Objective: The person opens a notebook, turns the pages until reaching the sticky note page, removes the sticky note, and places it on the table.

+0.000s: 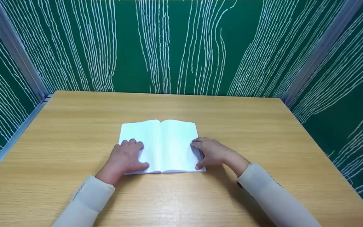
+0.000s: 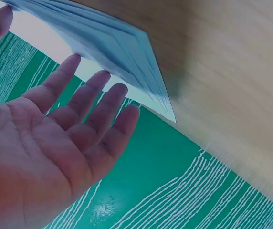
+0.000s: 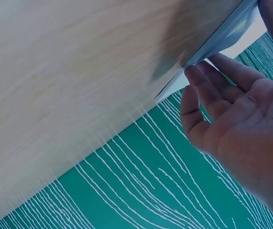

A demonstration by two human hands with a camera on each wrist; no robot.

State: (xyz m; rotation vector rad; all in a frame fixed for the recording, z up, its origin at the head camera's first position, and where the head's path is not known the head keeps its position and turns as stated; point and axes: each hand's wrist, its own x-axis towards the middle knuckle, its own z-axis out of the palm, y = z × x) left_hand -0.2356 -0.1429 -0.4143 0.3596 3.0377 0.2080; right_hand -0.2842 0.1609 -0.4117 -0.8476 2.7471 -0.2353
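An open book [image 1: 176,142] with blank-looking white pages lies flat on the wooden table, its spine running away from me. My left hand [image 1: 125,157] is over the left page, fingers spread and thumb toward the lower middle. In the left wrist view, the left fingertips [image 2: 105,76] meet or hover just over the page; I cannot tell which. At the right page's outer edge is my right hand [image 1: 214,152], its fingers loosely bent. The right wrist view shows the right fingertips [image 3: 194,74] against the page near that edge, with the thumb apart from them.
The wooden table [image 1: 83,113] extends around the book on all sides. Green panels [image 1: 181,47] with wavy white lines stand behind it and at both sides, joined by grey metal posts [image 1: 320,50] at the corners.
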